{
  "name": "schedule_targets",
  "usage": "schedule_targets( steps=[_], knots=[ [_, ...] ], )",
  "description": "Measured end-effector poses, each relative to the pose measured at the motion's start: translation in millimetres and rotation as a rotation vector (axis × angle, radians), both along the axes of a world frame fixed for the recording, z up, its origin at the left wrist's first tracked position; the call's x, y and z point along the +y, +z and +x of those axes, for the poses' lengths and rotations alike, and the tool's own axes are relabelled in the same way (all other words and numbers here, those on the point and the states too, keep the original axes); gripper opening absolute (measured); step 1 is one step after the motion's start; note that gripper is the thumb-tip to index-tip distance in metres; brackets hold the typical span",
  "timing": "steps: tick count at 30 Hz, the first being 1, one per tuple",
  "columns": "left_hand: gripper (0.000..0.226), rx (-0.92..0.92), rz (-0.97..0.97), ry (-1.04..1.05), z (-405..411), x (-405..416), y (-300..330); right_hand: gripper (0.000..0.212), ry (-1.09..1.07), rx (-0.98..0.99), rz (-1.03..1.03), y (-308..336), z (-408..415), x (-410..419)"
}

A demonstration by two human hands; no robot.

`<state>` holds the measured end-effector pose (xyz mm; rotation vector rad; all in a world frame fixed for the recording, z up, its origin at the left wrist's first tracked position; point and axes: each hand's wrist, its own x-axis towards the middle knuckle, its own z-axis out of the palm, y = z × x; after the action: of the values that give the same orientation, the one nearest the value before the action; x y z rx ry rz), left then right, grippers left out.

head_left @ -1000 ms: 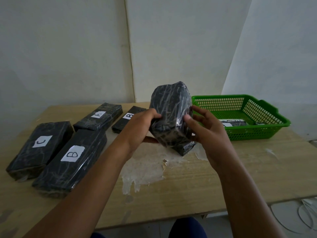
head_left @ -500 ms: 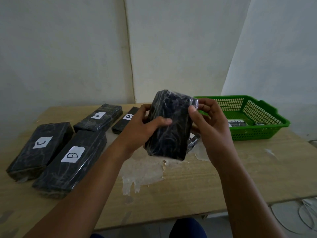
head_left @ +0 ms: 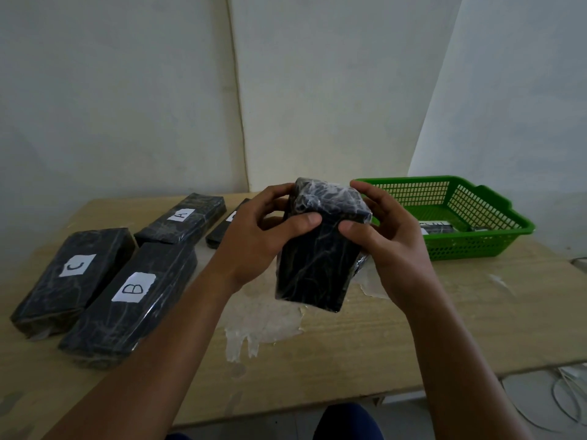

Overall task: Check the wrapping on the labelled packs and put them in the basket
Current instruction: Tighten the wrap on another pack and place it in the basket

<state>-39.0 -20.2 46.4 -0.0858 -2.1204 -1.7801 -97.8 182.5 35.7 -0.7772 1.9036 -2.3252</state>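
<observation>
Your left hand (head_left: 254, 239) and right hand (head_left: 386, 236) both grasp a wrapped pack (head_left: 314, 258) above the table (head_left: 365, 338). Packs B (head_left: 133, 300), C (head_left: 74, 274) and A (head_left: 182, 222) lie left; your left hand half hides a fourth pack (head_left: 220, 235). The basket (head_left: 470, 214) far right holds a pack (head_left: 436, 228), its label unreadable.

A single head-worn wide-angle view looks forward and down over the near edge of the desk (head_left: 349, 354) toward the wall behind its far edge. It sits close: both forearms rise from the bottom of the frame, and the desk's left and right ends curve with the lens
</observation>
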Motion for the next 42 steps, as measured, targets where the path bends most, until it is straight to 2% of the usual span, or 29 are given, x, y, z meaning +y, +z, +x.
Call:
schedule_targets(
  steps=[4, 8, 11, 14, 17, 20, 22, 24, 27, 30, 34, 38, 42],
  knots=[
    [0.062, 0.032, -0.017, 0.012, 0.1, 3.2, 0.4, 0.061, -0.026, 0.019, -0.014, 2.1, -0.3, -0.6],
    [0.059, -0.002, -0.019, 0.04, -2.1, 3.3, 0.0, 0.061, -0.037, 0.017, 0.006, 1.4, -0.5, -2.0],
    [0.048, -0.049, -0.003, 0.105, -4.3, 5.8, 1.4, 0.074, -0.001, -0.036, 0.063, -2.3, -0.8, -3.9],
    [0.034, -0.153, 0.106, 0.185, -5.4, 10.5, 5.0, 0.084, 0.126, -0.058, 0.214, -8.7, 1.1, -3.0],
    [0.037, -0.24, 0.177, 0.221, -6.6, 10.1, 3.4, 0.103, 0.218, -0.127, 0.344, -14.0, 4.2, -5.2],
    [0.044, -0.314, 0.186, 0.161, -6.9, 7.5, -0.8, 0.105, 0.141, -0.168, 0.34, -12.9, 2.3, -5.7],
    [0.048, -0.325, 0.187, 0.051, -5.9, 4.6, -3.3, 0.098, 0.101, -0.207, 0.286, -9.0, -0.4, -4.1],
    [0.062, -0.359, 0.13, -0.061, -3.2, 1.8, -5.1, 0.083, 0.083, -0.247, 0.226, -4.1, -3.4, -2.5],
    [0.076, -0.376, 0.106, -0.081, -2.3, 1.4, -7.2, 0.077, 0.081, -0.286, 0.197, -2.2, -5.5, -0.6],
    [0.066, -0.338, 0.183, 0.0, -5.6, 1.8, -6.3, 0.071, 0.154, -0.289, 0.191, -4.2, -3.3, 0.5],
    [0.055, -0.333, 0.193, -0.08, -7.0, -1.0, -3.4, 0.068, 0.17, -0.351, 0.154, -5.9, -6.5, 0.8],
    [0.056, -0.308, 0.146, -0.094, -5.9, -4.1, 0.4, 0.067, 0.145, -0.418, 0.162, -3.6, -8.6, 1.9],
    [0.052, -0.325, 0.133, -0.08, -7.2, -1.6, 1.2, 0.039, 0.077, -0.449, 0.166, -1.2, -7.4, -3.9]
  ],
)
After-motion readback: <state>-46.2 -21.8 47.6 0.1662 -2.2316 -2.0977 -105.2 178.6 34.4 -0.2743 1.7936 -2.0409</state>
